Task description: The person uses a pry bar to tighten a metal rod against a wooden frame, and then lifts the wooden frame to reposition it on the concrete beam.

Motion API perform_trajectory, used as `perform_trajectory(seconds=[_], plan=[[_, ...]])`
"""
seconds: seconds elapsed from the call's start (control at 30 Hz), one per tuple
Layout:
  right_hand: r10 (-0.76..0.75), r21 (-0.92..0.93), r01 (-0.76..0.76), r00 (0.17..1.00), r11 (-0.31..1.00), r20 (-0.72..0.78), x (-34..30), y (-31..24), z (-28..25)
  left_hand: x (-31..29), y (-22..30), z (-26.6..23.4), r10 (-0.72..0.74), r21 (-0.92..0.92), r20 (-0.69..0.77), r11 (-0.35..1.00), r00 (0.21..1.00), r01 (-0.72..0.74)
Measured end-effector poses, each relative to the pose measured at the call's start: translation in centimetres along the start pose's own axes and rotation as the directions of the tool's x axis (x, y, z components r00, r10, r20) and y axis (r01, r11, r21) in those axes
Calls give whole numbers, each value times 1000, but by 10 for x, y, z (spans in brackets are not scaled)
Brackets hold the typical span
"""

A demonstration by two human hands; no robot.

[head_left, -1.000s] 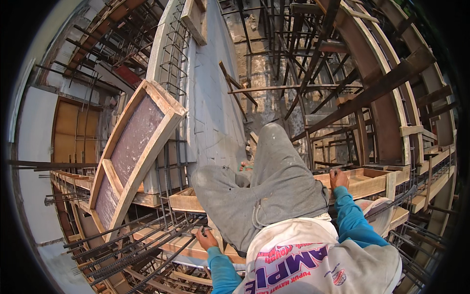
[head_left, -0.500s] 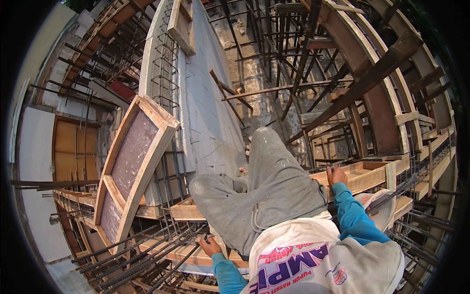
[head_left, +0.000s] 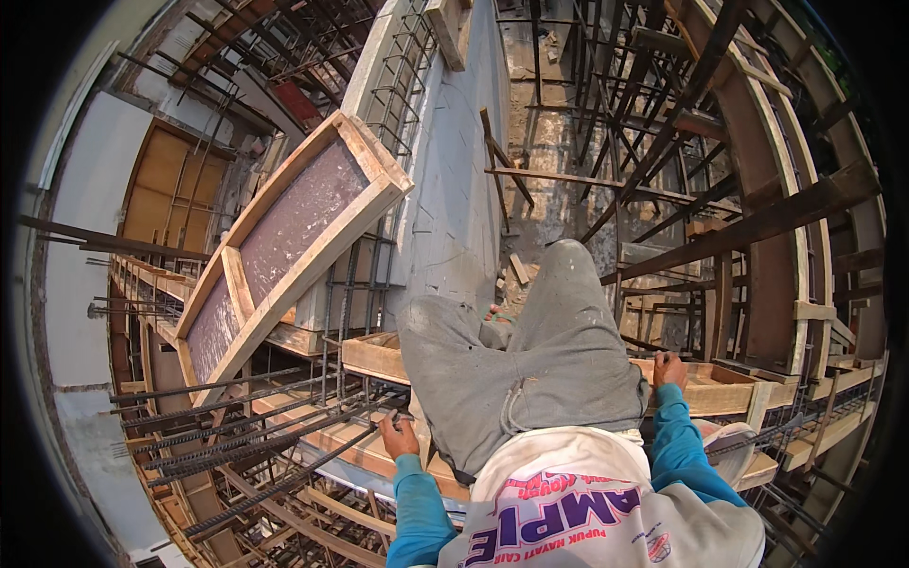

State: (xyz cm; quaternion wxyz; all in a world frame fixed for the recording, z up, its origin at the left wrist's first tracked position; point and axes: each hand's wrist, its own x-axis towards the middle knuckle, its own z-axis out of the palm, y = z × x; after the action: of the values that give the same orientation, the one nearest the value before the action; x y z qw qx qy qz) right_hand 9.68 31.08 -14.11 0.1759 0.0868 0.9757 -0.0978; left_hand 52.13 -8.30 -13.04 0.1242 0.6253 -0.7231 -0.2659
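I sit on a timber form, knees bent in grey trousers. My left hand (head_left: 399, 434), in a blue sleeve, is low beside my hip, fingers curled, next to the ends of ribbed steel bars (head_left: 237, 434). Whatever is between those fingers is too small to make out. My right hand (head_left: 668, 369) is closed over the edge of the wooden formwork (head_left: 715, 398) beside my other hip. Ahead on the left leans a curved formwork panel (head_left: 289, 232), a brown sheet framed in pale timber.
A pale wall (head_left: 450, 180) runs away ahead, with a rebar cage (head_left: 396, 95) along its left side. Far below is a rough floor (head_left: 559, 133). Dark props and a slanting beam (head_left: 757, 227) cross the right side. A white rounded container (head_left: 729, 452) is behind my right arm.
The view has turned, so the panel and wall appear farther right. My left hand looks slightly higher in the picture, my right slightly lower; both stay beside my hips.
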Motion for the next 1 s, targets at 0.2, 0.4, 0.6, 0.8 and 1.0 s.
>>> perform_trajectory(seconds=[0.2, 0.4, 0.6, 0.8, 1.0], plan=[[-41, 30, 40, 998, 999, 49, 5, 12, 12, 10, 21, -8, -48, 137, 29, 990, 998, 44], [-180, -105, 185, 982, 977, 61, 20, 25, 23, -6, 9, -19, -228, 191, 92, 959, 969, 208], [-353, -216, 347, 936, 913, 15, 92, 37, 70, -3, 8, -12, -225, 84, 129, 973, 966, 215], [-544, -249, 545, 835, 801, 80, 61, -73, 40, -7, 19, -30, -232, 11, 206, 972, 951, 235], [-675, -249, 687, 723, 683, 147, 36, -144, 26, -9, 20, -38, -252, -68, 321, 955, 913, 288]])
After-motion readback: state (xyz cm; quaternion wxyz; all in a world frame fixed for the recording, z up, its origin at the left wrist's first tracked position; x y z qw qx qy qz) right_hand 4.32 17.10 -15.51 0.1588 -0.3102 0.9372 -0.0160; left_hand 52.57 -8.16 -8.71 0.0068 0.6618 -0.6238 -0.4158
